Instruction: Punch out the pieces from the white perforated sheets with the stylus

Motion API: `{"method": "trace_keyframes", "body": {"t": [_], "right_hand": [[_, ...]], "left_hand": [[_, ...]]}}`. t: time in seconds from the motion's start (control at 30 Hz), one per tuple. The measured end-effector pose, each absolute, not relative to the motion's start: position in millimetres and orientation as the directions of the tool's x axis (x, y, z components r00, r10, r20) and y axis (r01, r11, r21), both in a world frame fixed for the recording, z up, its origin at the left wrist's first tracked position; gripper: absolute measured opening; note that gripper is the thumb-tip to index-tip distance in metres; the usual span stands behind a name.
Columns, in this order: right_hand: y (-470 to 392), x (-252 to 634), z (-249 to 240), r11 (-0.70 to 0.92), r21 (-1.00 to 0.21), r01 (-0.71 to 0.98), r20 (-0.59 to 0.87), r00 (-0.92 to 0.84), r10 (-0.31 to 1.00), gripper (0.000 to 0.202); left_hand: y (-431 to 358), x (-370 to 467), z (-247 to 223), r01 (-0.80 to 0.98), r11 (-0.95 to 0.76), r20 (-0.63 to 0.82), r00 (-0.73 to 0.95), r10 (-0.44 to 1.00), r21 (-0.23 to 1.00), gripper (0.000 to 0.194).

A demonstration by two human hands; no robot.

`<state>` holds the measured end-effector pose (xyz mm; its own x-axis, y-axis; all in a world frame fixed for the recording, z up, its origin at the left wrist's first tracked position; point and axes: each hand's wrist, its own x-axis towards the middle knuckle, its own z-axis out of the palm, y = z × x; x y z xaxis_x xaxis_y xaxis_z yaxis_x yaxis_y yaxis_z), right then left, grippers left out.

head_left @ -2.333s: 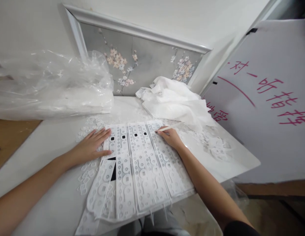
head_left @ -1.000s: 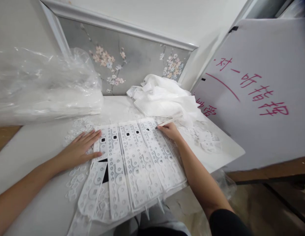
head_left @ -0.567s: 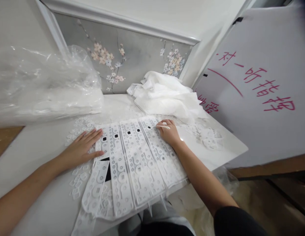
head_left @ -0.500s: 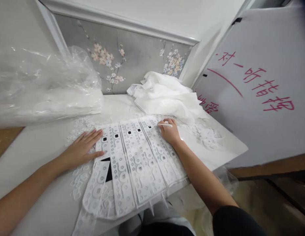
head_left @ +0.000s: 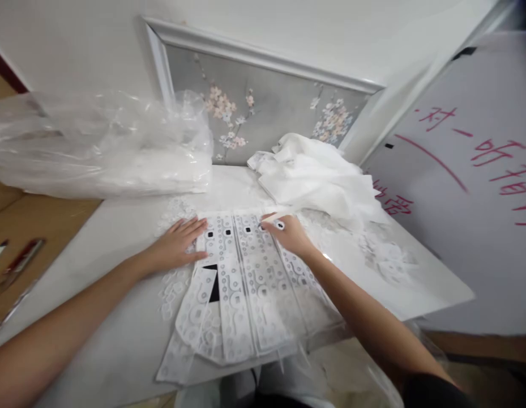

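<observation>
White printed sheets (head_left: 232, 283) with rows of grey rings, curves and small dark squares lie side by side at the table's front. My left hand (head_left: 182, 243) rests flat on their upper left edge, fingers spread. Closed around a thin white stick-like tool (head_left: 276, 217), my right hand (head_left: 291, 235) is over the upper part of the sheets, at one of the dark squares. Its fingertips and the tool's tip are partly hidden. At the lower left, a narrow strip (head_left: 197, 306) sits askew beside a black patch (head_left: 214, 286).
Small clear-white cut-out scraps (head_left: 171, 292) are scattered left of the sheets, with more scraps (head_left: 392, 260) at the right. Behind are a bulky clear plastic bag (head_left: 118, 153) and a crumpled white heap (head_left: 317, 175). A whiteboard (head_left: 479, 238) stands right of the table.
The view has turned left, bringing a cardboard box with a red-handled tool into sight. My right hand has moved left across the sheets with the white tool. My left hand stays on the sheet edge.
</observation>
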<state>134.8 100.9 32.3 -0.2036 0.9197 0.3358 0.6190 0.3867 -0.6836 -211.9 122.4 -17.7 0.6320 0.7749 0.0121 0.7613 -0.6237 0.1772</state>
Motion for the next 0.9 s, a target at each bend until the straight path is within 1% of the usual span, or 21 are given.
{"method": "trace_keyframes", "body": {"t": [0.03,0.1,0.2,0.33,0.53,0.9], "right_hand": [[97.0,107.3,34.1,0.411,-0.727,0.550,0.263,-0.329,0.907,0.021],[89.2,60.8,31.2,0.424,-0.788,0.446,0.215,-0.446,0.869,0.020],[79.1,21.8,15.0,0.374,-0.824,0.425,0.188,-0.417,0.889,0.024],[71.0,13.4,-0.4,0.398,-0.808,0.434,0.212,-0.416,0.884,0.018],[69.6,14.1,2.1,0.403,-0.782,0.476,0.210,-0.407,0.889,0.018],[68.6,14.3,1.1,0.481,-0.739,0.471,0.260,-0.460,0.849,0.013]], "left_hand": [[121.5,-211.6,-15.7,0.761,-0.625,0.007,0.634,0.774,0.175,0.086],[120.5,-211.7,-12.6,0.757,-0.629,-0.001,0.639,0.769,0.175,0.085],[119.8,-213.5,-10.2,0.741,-0.644,-0.008,0.657,0.754,0.190,0.083],[119.3,-215.9,-7.6,0.717,-0.665,-0.020,0.683,0.730,0.208,0.082],[118.7,-216.1,-5.9,0.710,-0.672,-0.040,0.693,0.720,0.210,0.091],[116.8,-212.8,-2.1,0.731,-0.647,-0.062,0.672,0.738,0.216,0.093]]}}
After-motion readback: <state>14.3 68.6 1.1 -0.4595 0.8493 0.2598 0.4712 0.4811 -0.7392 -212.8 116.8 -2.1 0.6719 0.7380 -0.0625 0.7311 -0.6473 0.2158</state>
